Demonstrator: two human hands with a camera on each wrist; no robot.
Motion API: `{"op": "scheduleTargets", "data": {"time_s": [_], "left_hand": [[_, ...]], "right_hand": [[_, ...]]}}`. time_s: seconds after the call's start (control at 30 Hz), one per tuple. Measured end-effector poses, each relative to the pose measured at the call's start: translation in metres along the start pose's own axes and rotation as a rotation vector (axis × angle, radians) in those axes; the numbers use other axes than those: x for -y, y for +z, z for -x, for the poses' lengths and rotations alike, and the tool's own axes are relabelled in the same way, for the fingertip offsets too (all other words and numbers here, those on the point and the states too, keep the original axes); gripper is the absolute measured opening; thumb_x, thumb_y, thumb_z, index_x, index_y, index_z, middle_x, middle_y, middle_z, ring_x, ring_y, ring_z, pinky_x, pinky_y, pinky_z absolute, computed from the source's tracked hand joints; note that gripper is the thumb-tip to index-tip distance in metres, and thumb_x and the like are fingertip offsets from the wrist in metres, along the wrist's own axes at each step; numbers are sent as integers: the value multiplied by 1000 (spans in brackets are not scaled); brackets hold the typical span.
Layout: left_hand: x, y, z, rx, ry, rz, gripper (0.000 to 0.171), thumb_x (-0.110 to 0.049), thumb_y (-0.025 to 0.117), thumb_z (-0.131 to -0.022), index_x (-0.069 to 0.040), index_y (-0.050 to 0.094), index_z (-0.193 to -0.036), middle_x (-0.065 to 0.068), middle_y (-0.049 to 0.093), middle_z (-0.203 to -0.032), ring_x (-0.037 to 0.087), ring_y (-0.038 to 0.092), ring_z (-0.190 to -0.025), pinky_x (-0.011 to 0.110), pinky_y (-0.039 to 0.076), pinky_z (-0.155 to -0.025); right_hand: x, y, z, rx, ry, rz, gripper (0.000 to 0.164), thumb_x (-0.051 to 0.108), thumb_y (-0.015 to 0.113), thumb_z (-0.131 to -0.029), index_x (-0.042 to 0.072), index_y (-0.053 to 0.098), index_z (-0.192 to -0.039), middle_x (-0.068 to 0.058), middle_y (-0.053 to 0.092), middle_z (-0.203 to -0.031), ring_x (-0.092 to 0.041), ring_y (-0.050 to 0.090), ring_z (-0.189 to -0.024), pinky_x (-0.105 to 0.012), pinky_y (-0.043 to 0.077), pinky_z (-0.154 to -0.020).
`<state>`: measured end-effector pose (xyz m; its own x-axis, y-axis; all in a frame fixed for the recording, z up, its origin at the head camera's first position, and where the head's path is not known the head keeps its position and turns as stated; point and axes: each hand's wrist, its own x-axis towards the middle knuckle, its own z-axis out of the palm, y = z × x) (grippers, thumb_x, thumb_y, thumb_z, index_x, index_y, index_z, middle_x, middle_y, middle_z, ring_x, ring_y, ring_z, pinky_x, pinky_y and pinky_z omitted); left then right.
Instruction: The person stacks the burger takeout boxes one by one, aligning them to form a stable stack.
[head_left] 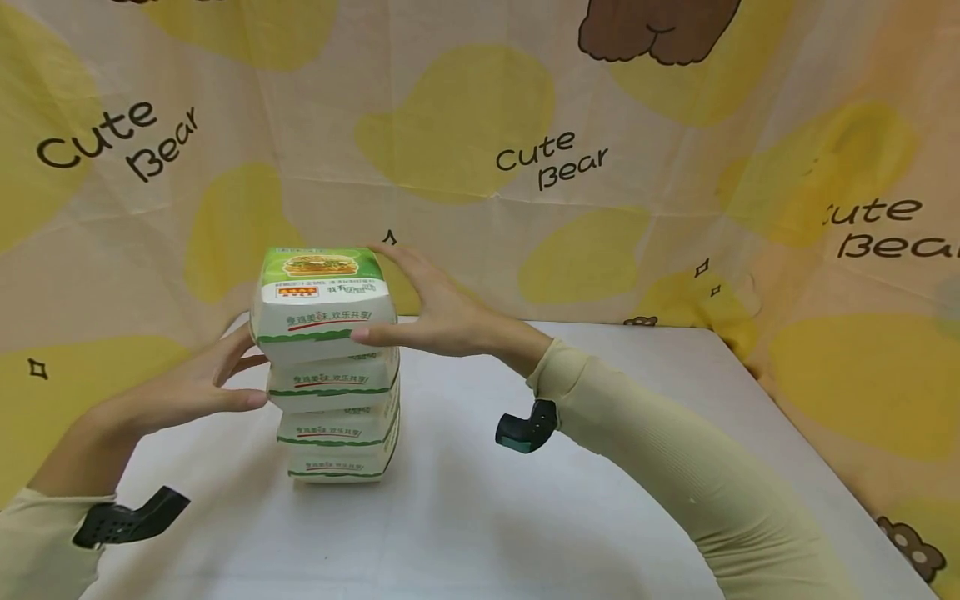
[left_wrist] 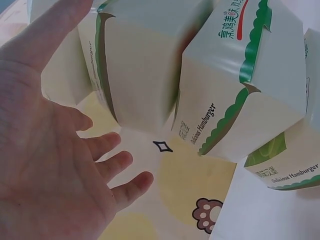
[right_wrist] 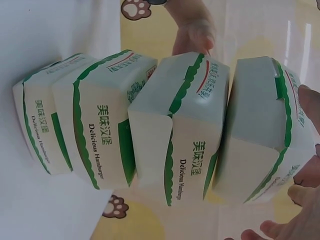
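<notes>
Several white-and-green paper hamburger boxes stand in one stack, left of centre in the head view. The top box [head_left: 324, 321] carries a burger picture on its lid; below it is the second box [head_left: 333, 382]. My left hand [head_left: 191, 387] is at the stack's left side, its thumb tip by the second box's edge; the left wrist view shows its fingers [left_wrist: 102, 146] spread, holding nothing. At the top box's right side, my right hand [head_left: 457, 317] has its thumb on the front face and its other fingers extended toward the back corner. The lowest box [head_left: 337, 465] rests on the table.
The stack stands on a white-covered table [head_left: 487, 500]. Behind and to the right hangs a yellow patterned cloth [head_left: 450, 125] with "Cute Bear" lettering. A black wrist camera [head_left: 528, 427] is strapped on the right sleeve, another wrist camera [head_left: 131, 518] on the left.
</notes>
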<state>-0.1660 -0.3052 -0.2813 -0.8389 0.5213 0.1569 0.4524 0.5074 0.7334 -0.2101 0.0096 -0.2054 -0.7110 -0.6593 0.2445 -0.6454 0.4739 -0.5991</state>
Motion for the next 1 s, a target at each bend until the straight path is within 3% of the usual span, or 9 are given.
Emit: {"op": "scheduleTargets", "data": {"time_s": [0.1, 0.2, 0.33, 0.4, 0.5, 0.73, 1.0], "left_hand": [[1, -2, 2, -2, -17, 3, 94, -13, 64, -84, -35, 6, -155, -17, 7, -158, 60, 23, -135, 68, 48, -79], [1, -3, 4, -16, -18, -33, 91, -12, 61, -87, -35, 5, -155, -15, 5, -159, 54, 27, -135, 50, 52, -90], [1, -4, 6, -45, 2, -65, 87, -8, 57, -91, -33, 4, -156, -11, 6, -161, 18, 29, -140, 12, 40, -93], [2, -4, 8, -51, 19, -47, 87, -5, 55, -92, -32, 3, -156, -9, 7, -162, 1, 28, -137, 5, 34, -94], [3, -5, 9, -61, 39, -37, 85, -3, 52, -93, -30, 3, -156, -8, 9, -163, -12, 26, -133, 3, 32, -95], [9, -8, 9, -107, 63, -46, 74, 1, 49, -95, -22, 14, -156, -6, 24, -158, -13, 27, -134, 2, 34, -96], [17, -5, 13, -165, 9, -69, 70, -4, 50, -96, -23, 18, -155, -13, 29, -155, -19, 29, -129, -1, 36, -90]], "right_hand": [[-3, -3, 2, -10, 8, -12, 90, 51, 73, -77, 42, 20, -149, 7, 24, -156, -13, 27, -142, -52, 31, -114], [-5, -5, 6, -15, 20, -27, 85, 51, 71, -79, 41, 23, -149, 8, 25, -156, -13, 27, -143, -52, 31, -115], [-9, -7, 12, -24, 43, -46, 76, 51, 66, -84, 37, 29, -148, 7, 25, -158, -15, 25, -146, -52, 30, -116], [-12, -9, 16, -31, 43, -63, 71, 49, 64, -86, 35, 33, -147, 6, 27, -158, -15, 26, -146, -52, 31, -115], [-17, -11, 21, -45, 36, -82, 64, 46, 62, -88, 33, 37, -145, 9, 31, -156, -13, 28, -145, -49, 34, -113], [-32, -15, 35, -70, 59, -89, 57, 46, 62, -90, 32, 42, -142, 12, 36, -152, -7, 29, -144, -43, 36, -113], [-51, -15, 50, -81, 38, -92, 53, 39, 62, -91, 26, 45, -140, 10, 41, -147, -8, 35, -137, -42, 38, -108]]}}
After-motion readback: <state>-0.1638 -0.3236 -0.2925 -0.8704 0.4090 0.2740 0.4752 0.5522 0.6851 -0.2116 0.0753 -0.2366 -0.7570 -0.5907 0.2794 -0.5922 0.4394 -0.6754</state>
